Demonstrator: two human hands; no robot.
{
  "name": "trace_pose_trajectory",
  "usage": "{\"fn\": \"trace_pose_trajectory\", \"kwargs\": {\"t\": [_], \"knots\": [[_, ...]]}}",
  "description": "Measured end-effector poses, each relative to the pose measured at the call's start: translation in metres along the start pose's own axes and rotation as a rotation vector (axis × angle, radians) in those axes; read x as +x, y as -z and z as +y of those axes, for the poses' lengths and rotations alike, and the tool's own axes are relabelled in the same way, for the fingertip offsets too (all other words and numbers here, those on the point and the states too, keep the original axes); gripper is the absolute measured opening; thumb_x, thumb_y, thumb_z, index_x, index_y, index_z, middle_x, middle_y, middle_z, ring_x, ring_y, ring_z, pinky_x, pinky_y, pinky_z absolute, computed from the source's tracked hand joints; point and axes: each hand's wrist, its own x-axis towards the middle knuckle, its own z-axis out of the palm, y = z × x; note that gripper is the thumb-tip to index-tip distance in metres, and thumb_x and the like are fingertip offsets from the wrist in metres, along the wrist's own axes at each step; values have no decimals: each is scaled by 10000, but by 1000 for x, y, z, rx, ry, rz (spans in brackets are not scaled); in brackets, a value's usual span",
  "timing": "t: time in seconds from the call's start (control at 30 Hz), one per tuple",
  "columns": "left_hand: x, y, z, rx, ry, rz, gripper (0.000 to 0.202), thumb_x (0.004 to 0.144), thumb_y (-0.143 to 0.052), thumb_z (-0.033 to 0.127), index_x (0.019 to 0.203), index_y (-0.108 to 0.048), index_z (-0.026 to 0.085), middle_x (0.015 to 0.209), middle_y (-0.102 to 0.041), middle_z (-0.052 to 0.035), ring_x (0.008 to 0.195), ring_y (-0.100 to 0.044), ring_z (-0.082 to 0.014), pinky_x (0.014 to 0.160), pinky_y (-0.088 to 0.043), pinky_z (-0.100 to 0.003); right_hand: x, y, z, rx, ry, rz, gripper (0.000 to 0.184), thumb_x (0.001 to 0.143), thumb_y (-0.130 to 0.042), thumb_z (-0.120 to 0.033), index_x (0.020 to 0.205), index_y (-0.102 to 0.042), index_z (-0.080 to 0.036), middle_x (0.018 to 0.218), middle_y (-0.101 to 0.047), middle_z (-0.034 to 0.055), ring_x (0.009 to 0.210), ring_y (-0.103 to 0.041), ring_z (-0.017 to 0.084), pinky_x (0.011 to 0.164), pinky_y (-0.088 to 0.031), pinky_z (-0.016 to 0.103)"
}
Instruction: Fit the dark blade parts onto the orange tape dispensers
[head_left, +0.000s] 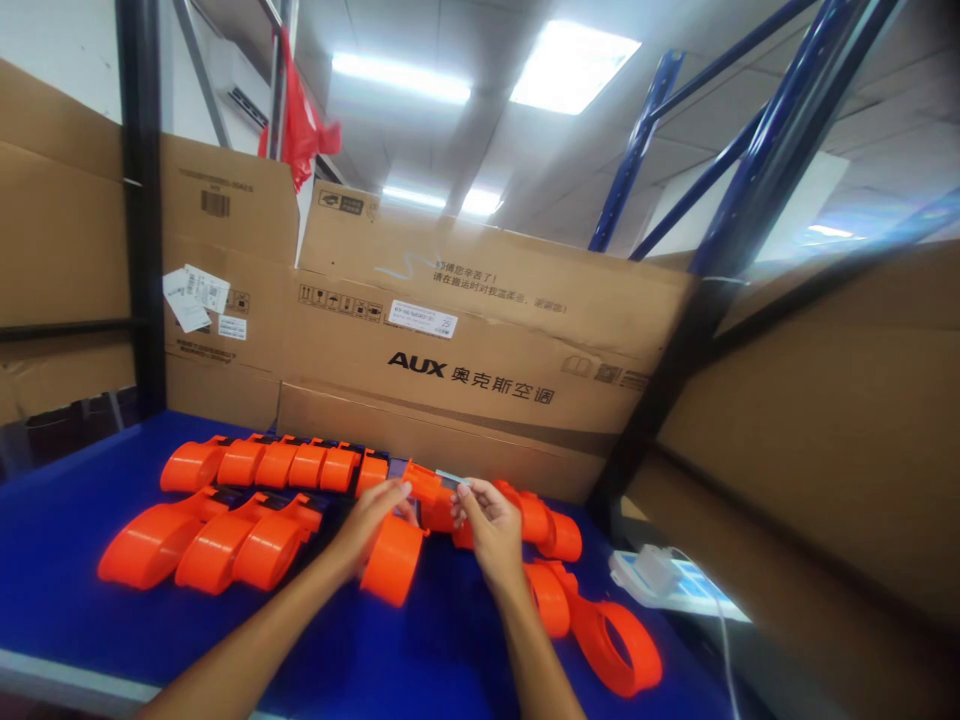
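In the middle of the head view, my left hand (375,515) is closed around the upper part of an orange looped piece (391,562). That piece's wide, glossy loop hangs below my fingers, and its top end points towards my right hand. My right hand (489,525) pinches a thin, greyish strip (451,478) between thumb and fingers, just above the orange part. What the strip is, and whether it touches the piece, I cannot make out. Behind and to the left stand more orange loops (277,465) with black parts at their tops.
Several orange loops (210,550) sit nearer on the left of the blue tabletop (322,650); another loop (619,645) lies at the right. A white power strip (675,580) with a plug and cable is at the right edge. Cardboard (480,330) walls the back, between dark posts (142,220).
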Motion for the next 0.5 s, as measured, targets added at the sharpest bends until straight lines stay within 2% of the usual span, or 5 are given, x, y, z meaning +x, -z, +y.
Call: {"fn": "trace_pose_trajectory", "kwargs": {"t": [0.2,0.3,0.4,0.5], "knots": [[-4,-5,-2,26,-37,-106,422,762,-684,586,743,-654,165,639,-660,-24,515,-513,-124,532,-359,-240,-3,-5,2,-8,-13,30,311,796,-740,-465,891,-677,-176,665,-640,1,512,-540,111,429,-442,210],[-4,-6,-5,47,-32,-131,415,768,-684,577,759,-640,165,668,-678,-30,517,-525,-124,527,-361,-238,-3,-6,2,-13,-19,51,347,779,-744,-492,903,-686,-174,665,-647,2,474,-515,100,413,-416,208],[-3,-7,-7,26,-30,-101,409,756,-697,573,761,-627,170,671,-683,-29,537,-548,-132,541,-378,-237,0,-5,4,-20,-14,94,380,741,-772,-492,928,-700,-169,739,-685,26,466,-500,96,412,-413,216],[-3,-8,-5,-24,-51,-15,410,734,-715,572,787,-623,177,659,-676,-17,545,-556,-137,547,-385,-235,1,-3,6,-15,-3,155,411,728,-779,-483,985,-712,-169,809,-708,50,484,-515,105,422,-425,228]]}}
